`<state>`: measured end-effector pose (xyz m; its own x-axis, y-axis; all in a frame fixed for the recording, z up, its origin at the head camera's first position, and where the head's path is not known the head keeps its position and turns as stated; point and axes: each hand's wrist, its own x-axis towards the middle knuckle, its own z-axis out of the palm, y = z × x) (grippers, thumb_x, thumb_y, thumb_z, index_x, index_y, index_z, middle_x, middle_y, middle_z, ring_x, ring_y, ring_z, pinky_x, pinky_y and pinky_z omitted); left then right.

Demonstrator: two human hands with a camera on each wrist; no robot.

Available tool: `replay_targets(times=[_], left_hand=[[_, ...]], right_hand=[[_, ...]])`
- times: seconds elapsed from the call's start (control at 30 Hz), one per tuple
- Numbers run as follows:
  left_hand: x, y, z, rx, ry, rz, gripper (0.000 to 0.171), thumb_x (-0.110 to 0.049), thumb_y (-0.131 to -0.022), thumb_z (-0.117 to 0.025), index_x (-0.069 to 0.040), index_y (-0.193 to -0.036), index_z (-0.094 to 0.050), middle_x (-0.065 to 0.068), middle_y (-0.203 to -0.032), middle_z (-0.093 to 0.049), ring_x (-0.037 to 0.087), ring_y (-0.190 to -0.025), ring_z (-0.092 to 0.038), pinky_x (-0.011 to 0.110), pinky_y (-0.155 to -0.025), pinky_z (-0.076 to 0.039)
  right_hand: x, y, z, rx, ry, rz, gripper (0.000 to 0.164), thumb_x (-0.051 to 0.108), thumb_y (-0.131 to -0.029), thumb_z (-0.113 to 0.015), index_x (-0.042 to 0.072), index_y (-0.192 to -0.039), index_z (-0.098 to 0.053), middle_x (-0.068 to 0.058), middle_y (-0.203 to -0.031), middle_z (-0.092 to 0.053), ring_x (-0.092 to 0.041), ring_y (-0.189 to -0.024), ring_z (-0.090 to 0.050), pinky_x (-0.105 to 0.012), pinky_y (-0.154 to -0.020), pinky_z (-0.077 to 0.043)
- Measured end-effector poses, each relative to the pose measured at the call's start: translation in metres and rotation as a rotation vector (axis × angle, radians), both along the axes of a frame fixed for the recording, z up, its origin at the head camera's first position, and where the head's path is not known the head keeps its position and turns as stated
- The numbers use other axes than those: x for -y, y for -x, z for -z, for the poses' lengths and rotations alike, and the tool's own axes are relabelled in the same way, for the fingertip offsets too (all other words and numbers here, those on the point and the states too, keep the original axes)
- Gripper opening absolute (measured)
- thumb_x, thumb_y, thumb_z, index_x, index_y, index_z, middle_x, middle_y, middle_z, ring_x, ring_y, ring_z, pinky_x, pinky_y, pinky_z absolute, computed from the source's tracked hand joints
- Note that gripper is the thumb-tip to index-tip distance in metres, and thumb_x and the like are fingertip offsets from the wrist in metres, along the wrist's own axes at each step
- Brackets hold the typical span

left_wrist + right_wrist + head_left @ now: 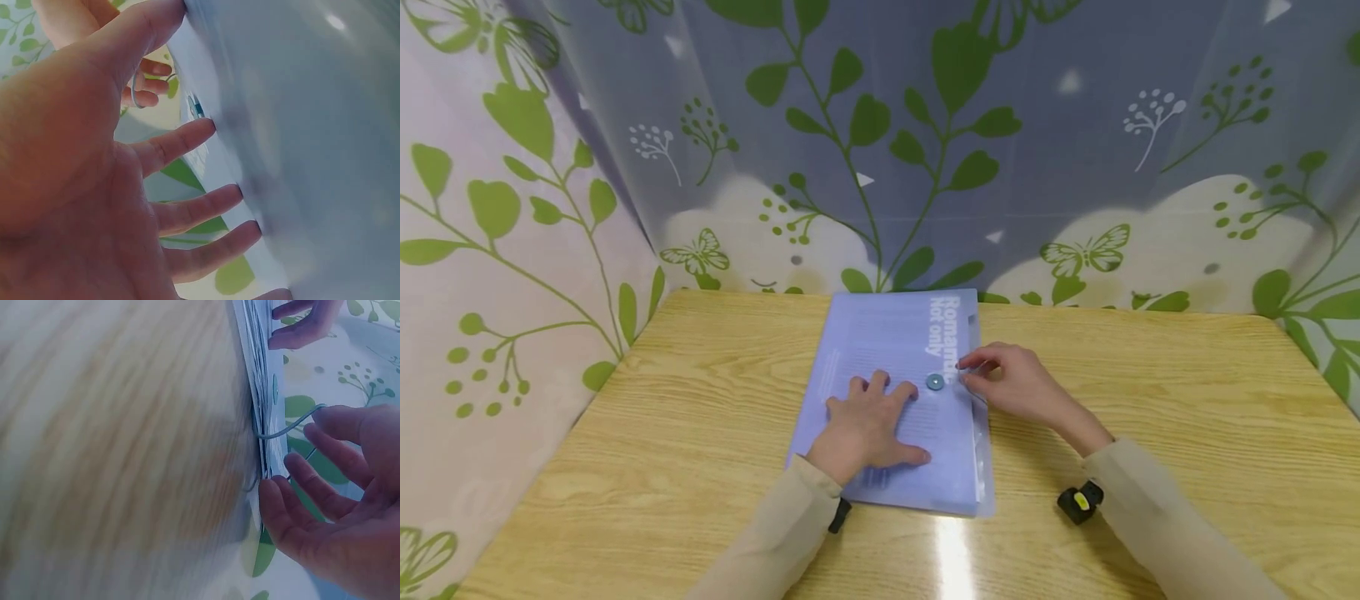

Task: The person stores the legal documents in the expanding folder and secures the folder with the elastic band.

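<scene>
A translucent blue-purple document folder (pixel 880 333) with white lettering lies flat on the table. My left hand (pixel 867 427) rests on its cover, fingers spread and fingertips pressing the plastic. In the left wrist view, the fingers of the left hand (pixel 81 156) touch the folder's surface (pixel 312 137). A round teal button (pixel 935 382) sits on the cover near the right edge. Beside that edge, my right hand (pixel 1018 382) holds a thin grey-blue elastic cord (pixel 281 432) with curled fingers. The cord runs from the layered folder edge (pixel 255 369) to the right hand's (pixel 350 494) fingertips.
The wooden table (pixel 700 400) extends on both sides of the folder. A curtain (pixel 1045 167) printed with leaves and butterflies hangs behind the table's back edge, and another panel (pixel 512 275) stands at the left. Both wrists wear black straps; the right one carries a small black device (pixel 1078 502).
</scene>
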<state>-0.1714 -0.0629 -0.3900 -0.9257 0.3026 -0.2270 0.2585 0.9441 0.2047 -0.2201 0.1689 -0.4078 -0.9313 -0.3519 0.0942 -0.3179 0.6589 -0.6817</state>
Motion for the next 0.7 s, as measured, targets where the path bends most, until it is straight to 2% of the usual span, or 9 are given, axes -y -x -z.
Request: replay_targets(times=[0.13, 0.3, 0.4, 0.6, 0.7], left_hand=[[-0.002, -0.001, -0.001, 0.005, 0.028, -0.026, 0.086, -0.066, -0.076, -0.08, -0.03, -0.147, -0.05, 0.01, -0.154, -0.045, 0.043, -0.137, -0.042, 0.077, -0.094, -0.041], [-0.003, -0.003, 0.0, 0.005, 0.065, -0.06, 0.091, -0.068, -0.074, -0.079, -0.029, -0.15, -0.047, 0.005, -0.157, -0.044, 0.043, -0.14, -0.041, 0.079, -0.094, -0.04], [-0.004, -0.004, 0.0, 0.01, 0.067, -0.079, 0.093, -0.069, -0.074, -0.08, -0.029, -0.151, -0.047, 0.005, -0.158, -0.043, 0.044, -0.14, -0.041, 0.079, -0.094, -0.04], [-0.003, -0.004, 0.0, 0.021, 0.1, -0.101, 0.094, -0.072, -0.074, -0.077, -0.034, -0.153, -0.044, 0.014, -0.158, -0.039, 0.046, -0.141, -0.039, 0.079, -0.094, -0.04], [-0.003, -0.004, -0.001, 0.023, 0.099, -0.099, 0.094, -0.072, -0.074, -0.076, -0.034, -0.153, -0.043, 0.013, -0.158, -0.038, 0.047, -0.14, -0.038, 0.078, -0.094, -0.041]], right_hand=[[0.005, 0.002, 0.001, -0.027, -0.04, -0.023, 0.019, 0.013, -0.092, -0.07, 0.005, -0.107, -0.077, -0.013, -0.111, -0.074, -0.028, -0.1, -0.064, -0.043, -0.087, -0.053], [0.01, 0.004, 0.002, -0.033, -0.08, -0.042, 0.016, 0.013, -0.09, -0.073, 0.005, -0.103, -0.076, -0.011, -0.103, -0.074, -0.024, -0.088, -0.06, -0.033, -0.078, -0.048], [0.012, 0.005, 0.003, -0.032, -0.089, -0.051, 0.015, 0.013, -0.089, -0.073, 0.005, -0.101, -0.076, -0.01, -0.099, -0.073, -0.022, -0.086, -0.06, -0.032, -0.076, -0.047], [0.015, 0.006, 0.004, -0.041, -0.121, -0.072, 0.016, 0.014, -0.089, -0.074, 0.005, -0.102, -0.074, -0.01, -0.1, -0.073, -0.021, -0.088, -0.061, -0.036, -0.079, -0.05], [0.016, 0.006, 0.003, -0.071, -0.147, -0.09, 0.017, 0.014, -0.088, -0.075, 0.004, -0.103, -0.074, -0.011, -0.101, -0.073, -0.024, -0.091, -0.063, -0.042, -0.083, -0.052]])
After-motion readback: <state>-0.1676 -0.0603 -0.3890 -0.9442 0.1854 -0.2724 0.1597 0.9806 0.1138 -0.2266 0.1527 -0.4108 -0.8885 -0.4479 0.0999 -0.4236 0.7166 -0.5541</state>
